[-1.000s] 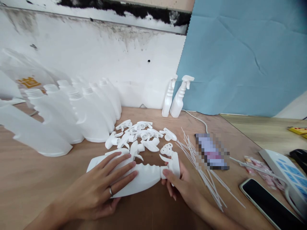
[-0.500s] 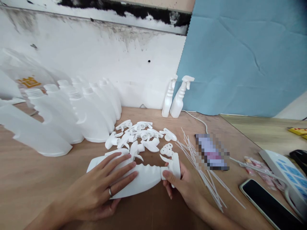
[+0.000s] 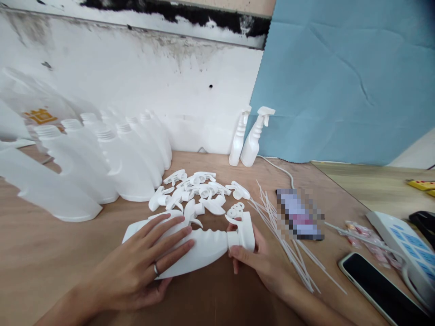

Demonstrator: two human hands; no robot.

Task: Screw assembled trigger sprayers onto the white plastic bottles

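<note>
A white spray bottle [image 3: 207,249] lies on its side in front of me, its neck pointing right. My left hand [image 3: 152,253] is wrapped around the bottle's body, fingers over the top and thumb beneath. At the neck sits a white trigger sprayer head [image 3: 247,233], with its trigger facing away from me. My right hand [image 3: 251,258] grips the head's collar, thumb in front and the other fingers partly hidden behind it. Just beyond the bottle lies a pile of loose trigger sprayer heads [image 3: 204,188]. Small white rings [image 3: 235,210] lie close behind the held head.
Open-necked white bottles [image 3: 132,167] stand in a group at the left. Two bottles with sprayers [image 3: 251,140] stand by the wall. Thin white tubes [image 3: 288,244] lie to the right, beside a blurred phone [image 3: 301,215], a dark phone [image 3: 377,290] and a power strip [image 3: 404,244].
The sprayer head has turned slightly at the bottle's neck, and my right fingers have shifted around it. My left hand keeps the same hold on the bottle.
</note>
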